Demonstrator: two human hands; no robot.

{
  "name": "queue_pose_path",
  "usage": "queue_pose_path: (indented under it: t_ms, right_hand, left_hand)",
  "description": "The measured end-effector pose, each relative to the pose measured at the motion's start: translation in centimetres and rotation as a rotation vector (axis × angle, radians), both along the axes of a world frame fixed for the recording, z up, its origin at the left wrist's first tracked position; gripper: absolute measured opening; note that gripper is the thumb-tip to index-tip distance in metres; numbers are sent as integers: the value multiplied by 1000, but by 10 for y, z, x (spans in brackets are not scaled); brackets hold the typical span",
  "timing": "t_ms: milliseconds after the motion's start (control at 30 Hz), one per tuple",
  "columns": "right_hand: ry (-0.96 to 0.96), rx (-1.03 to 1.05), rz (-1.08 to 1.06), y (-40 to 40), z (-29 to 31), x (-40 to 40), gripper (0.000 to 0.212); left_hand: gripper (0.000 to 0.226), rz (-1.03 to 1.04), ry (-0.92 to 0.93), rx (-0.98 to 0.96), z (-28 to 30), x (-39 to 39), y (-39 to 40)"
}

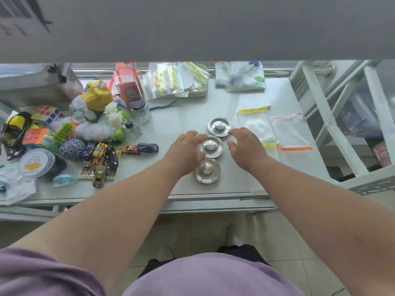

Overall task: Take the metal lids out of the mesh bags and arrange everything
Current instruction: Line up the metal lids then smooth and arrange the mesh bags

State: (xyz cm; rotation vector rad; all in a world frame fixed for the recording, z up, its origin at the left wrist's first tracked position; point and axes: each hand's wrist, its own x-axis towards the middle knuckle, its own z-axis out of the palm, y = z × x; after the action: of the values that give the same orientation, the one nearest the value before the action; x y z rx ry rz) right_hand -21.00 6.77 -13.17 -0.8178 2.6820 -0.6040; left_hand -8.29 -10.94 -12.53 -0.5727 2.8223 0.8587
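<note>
Three round metal lids lie in a column on the grey table: the far lid (219, 127), the middle lid (210, 146) and the near lid (207, 170). My left hand (187, 151) rests at the left rim of the middle lid, fingers spread, thumb touching it. My right hand (242, 146) hovers just right of the middle lid, fingers apart and curled, holding nothing. To the right lie flat mesh bags: a yellow-trimmed bag (255, 122), a pink-drawstring bag (289, 130) with an orange lower edge, and another bag (268, 146) with a yellow strip, partly hidden by my right hand.
A heap of toys fills the table's left: toy cars (136, 148), puzzle cubes (35, 135), a twine ball (72, 149), glass jars (141, 111). Plastic zip bags (171, 82) and folded cloth (240, 76) sit at the back. A white shelf frame (333, 116) stands right. The table edge (213, 197) is near.
</note>
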Motion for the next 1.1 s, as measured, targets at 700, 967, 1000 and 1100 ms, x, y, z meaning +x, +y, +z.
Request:
queue_pose_path:
  t_ms: [700, 967, 1000, 1100]
  right_hand:
    - [-16, 148, 263, -78, 0, -24, 55]
    - [-236, -55, -236, -32, -11, -6, 35]
    - [-248, -68, -244, -30, -15, -3, 31]
    - [-225, -90, -279, -33, -20, 0, 21]
  left_hand:
    - [43, -78, -26, 85, -3, -1, -29]
    - [32, 304, 3, 282, -16, -15, -20]
    - [29, 339, 4, 312, -18, -17, -17]
    - [25, 439, 24, 376, -21, -20, -12]
